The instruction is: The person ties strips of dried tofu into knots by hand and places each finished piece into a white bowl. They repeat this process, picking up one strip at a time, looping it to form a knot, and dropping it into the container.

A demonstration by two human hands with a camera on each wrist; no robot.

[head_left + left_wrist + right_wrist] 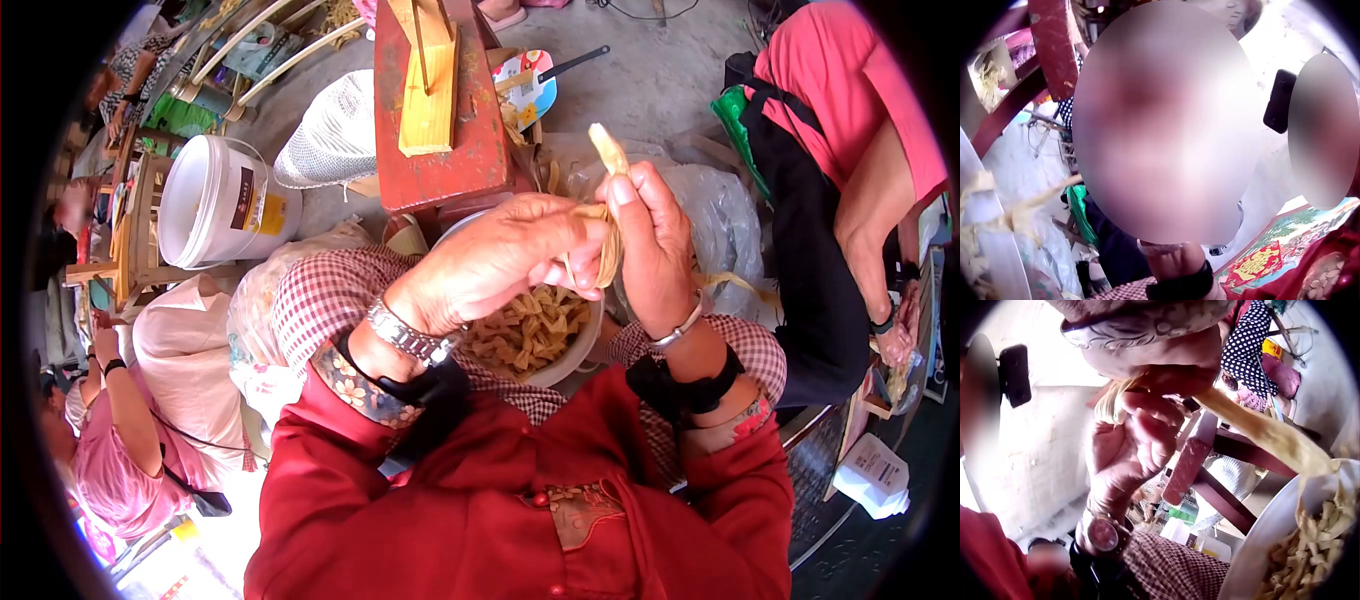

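Observation:
The right hand [655,245] pinches a pale yellow strip bundle [608,150] between thumb and fingers, its whitish end pointing up. From the left, the left hand [490,262] pinches the folded strands below it. In the right wrist view, the left hand [1132,440] has pale strands [1112,403] wrapped at its fingertips, close under the right hand [1154,359]; a long flat strip [1266,434] trails toward a white bowl [1254,540]. Below the hands, that bowl [592,345] holds many folded pieces [535,322]. Blur covers most of the left wrist view.
A red bench [440,180] with a wooden block [428,110] stands just beyond the hands. A white bucket [205,205] and a woven sack [335,130] lie left of it. Clear plastic [725,225] is at the right. People sit on both sides.

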